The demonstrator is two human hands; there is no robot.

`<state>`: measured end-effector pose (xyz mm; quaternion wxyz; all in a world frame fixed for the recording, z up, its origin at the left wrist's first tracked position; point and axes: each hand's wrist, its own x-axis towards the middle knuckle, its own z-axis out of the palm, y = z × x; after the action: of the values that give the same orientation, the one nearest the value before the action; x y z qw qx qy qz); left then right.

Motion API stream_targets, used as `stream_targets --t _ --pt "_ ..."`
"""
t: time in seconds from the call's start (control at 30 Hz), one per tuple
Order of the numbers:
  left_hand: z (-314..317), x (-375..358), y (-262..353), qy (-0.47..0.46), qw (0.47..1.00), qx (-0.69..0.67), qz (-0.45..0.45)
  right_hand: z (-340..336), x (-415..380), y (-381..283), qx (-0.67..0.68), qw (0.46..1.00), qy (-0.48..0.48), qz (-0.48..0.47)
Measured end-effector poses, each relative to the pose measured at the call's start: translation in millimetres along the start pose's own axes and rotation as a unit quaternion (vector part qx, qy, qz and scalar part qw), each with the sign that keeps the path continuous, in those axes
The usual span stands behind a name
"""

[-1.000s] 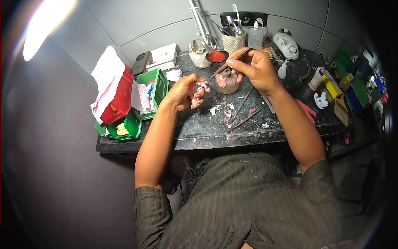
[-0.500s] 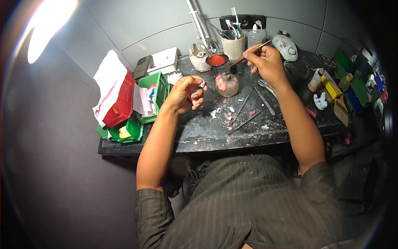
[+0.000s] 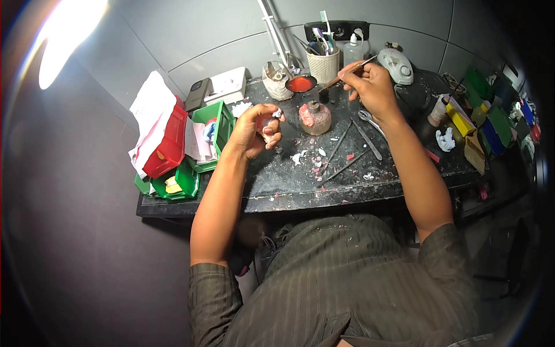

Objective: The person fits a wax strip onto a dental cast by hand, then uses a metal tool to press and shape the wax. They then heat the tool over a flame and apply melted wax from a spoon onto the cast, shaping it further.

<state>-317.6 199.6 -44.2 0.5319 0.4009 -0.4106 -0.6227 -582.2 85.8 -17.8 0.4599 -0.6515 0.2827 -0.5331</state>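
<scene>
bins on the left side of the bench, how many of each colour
green bins: 3
red bin: 1
total: 4
Each hand is shut on something: left hand on a small white piece, right hand on a thin tool.

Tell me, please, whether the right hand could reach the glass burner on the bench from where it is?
Probably yes: the right hand holds a thin tool just beside the glass burner, with nothing between them.

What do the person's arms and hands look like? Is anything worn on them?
Both hands, left hand and right hand, are bare: no gloves visible. The forearms are bare too. Dark striped sleeves, flecked with pale dust, are pushed up around the elbows.
</scene>
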Motion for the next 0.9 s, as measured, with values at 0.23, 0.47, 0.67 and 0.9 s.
stream_targets --t 0.23,0.47,0.67,0.9 --pt "1 1 3 -0.009 0.999 -0.030 -0.019 -3 3 6 0.002 1.000 -0.005 -0.011" --pt "-3 7 -3 -0.043 0.999 0.003 0.029 0 5 7 0.047 0.996 -0.018 -0.080" --pt "-12 11 -7 -0.080 0.994 -0.003 0.070 1 5 13 0.015 0.997 -0.022 -0.075" --pt "-10 10 -5 -0.093 0.994 0.002 0.050 -1 6 4 0.076 0.996 0.004 -0.046"
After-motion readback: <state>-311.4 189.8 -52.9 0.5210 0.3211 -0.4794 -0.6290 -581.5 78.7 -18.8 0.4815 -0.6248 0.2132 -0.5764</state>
